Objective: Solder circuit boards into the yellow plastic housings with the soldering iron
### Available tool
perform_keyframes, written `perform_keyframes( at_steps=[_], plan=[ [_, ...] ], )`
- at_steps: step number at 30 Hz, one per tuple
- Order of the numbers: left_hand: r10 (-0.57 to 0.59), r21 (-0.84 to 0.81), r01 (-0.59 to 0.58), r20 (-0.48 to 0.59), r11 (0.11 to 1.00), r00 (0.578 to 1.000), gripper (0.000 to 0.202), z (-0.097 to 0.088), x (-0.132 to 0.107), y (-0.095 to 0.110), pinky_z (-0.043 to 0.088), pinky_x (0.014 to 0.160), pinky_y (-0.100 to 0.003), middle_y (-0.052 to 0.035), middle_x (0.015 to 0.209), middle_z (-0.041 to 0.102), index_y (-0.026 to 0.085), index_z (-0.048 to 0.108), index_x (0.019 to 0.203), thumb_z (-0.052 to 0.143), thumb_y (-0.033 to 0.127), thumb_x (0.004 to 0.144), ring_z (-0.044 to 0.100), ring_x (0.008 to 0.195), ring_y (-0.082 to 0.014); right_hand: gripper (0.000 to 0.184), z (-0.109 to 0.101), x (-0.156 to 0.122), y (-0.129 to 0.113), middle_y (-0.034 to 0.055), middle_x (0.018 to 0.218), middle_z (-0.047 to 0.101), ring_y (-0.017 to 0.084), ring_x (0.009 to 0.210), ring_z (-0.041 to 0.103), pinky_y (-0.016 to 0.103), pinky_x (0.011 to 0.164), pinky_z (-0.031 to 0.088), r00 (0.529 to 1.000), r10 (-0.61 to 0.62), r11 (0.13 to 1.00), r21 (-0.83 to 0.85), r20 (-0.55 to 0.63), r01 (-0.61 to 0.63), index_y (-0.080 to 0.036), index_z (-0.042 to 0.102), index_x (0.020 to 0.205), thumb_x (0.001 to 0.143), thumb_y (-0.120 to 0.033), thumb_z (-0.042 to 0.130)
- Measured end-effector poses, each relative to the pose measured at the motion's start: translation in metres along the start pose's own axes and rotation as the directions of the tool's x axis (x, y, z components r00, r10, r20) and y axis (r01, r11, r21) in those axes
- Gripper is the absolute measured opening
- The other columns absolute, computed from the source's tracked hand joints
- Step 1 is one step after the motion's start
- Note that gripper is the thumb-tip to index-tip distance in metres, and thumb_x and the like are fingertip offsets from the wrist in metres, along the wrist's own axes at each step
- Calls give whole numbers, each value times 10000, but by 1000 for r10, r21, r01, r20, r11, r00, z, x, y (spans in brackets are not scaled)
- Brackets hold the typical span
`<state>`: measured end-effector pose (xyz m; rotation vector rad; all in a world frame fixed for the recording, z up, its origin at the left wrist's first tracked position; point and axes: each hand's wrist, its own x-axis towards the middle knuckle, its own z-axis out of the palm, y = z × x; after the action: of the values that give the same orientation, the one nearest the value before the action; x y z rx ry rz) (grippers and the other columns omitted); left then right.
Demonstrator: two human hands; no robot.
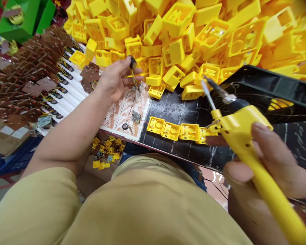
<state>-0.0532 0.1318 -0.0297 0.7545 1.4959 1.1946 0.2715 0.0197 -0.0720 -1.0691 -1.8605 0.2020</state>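
Note:
My left hand [114, 80] is closed at the thumb and forefinger on a small round black speaker [132, 62]. Coloured wires [135, 80] trail from it past my other fingers to a part that is blurred. In my right hand [267, 163] is a yellow soldering gun [244, 131], gripped by its handle, its tip [210, 81] pointing up and to the left. Below that tip, a row of open yellow plastic housings [171, 131] lies on the black mat. Left of the row rest a small circuit board [136, 116] and another black speaker [125, 126].
Yellow housings [173, 51] are heaped across the back. Brown circuit boards [28, 78] with wired speakers crowd the left, near a green bin [20, 23]. A black tray [275, 85] stands behind the soldering gun. Below the table edge, a box [91, 166] holds yellow pieces.

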Motion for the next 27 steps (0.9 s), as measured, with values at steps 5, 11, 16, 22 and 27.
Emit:
perform_keyframes(
  at_steps=[5,11,16,22,27],
  plan=[
    [19,-4,-18,137,1000,990,289,-2,-5,2,562,860,-346,2,932,728,210,539,878,389,410,1022,681,1057,-181,273,22,27,-11,-14,787,727,145,679,709,205,646,572,986,-123,992,22,115,121,-247,643,1172,907,-177,643],
    [119,127,-152,236,980,964,419,17,-26,5,592,786,-361,-16,893,700,179,594,907,348,501,1016,720,1006,-222,405,63,52,-26,70,1063,697,220,963,703,327,859,604,984,-152,978,160,89,136,-218,527,1110,803,-288,780],
    [222,215,-295,311,931,924,374,27,-42,4,575,647,-299,-16,824,694,178,605,893,425,491,988,729,807,-185,272,79,67,-35,-11,891,690,154,742,709,241,643,595,990,-137,986,95,-32,140,-252,505,1057,870,-218,699],
    [261,509,-438,383,741,886,232,-7,-17,5,491,634,-306,17,545,545,186,657,924,705,391,824,634,650,-165,256,64,72,-25,-24,899,694,133,757,702,223,709,581,965,-261,963,-67,-5,261,-244,550,1082,876,-172,684],
    [425,767,-567,425,299,799,160,-38,12,-5,491,846,-448,-22,663,635,225,683,896,718,299,759,654,875,-277,235,55,71,-10,-2,838,690,137,694,676,223,615,524,932,-352,909,-208,84,362,-210,576,1112,896,-169,658]
  ],
)
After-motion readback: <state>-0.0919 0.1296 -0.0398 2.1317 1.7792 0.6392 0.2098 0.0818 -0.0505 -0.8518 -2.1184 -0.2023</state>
